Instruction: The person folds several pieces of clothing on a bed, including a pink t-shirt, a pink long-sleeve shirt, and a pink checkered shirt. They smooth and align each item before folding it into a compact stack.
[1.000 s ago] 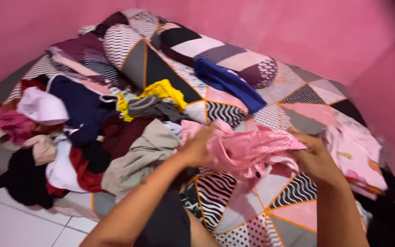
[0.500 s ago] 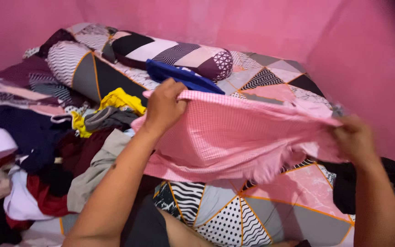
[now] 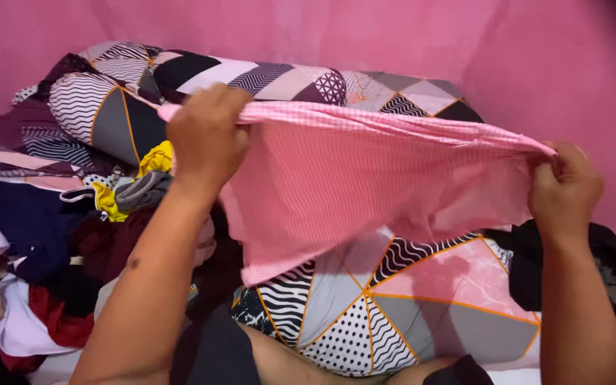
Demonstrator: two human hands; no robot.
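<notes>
L hand (image 3: 207,135) & R hand (image 3: 565,187) each pinch a top corner of the pink checked cloth (image 3: 365,178), fingers closed tight on the hem, stretching it out flat in the air above the patterned bedsheet (image 3: 393,314). Cloth hangs w/ its lower edge just over the sheet, not touching as far as I can tell; far side is hidden behind the fabric. Pile of mixed clothes (image 3: 44,242) sits to the left, incl. a yellow item (image 3: 155,160); bolster pillows (image 3: 251,78) lie along the pink wall (image 3: 393,36). To do this well: keep the top edge taut & level, both grips at matching corners, let wrinkles drop out, keep it off the pile.
</notes>
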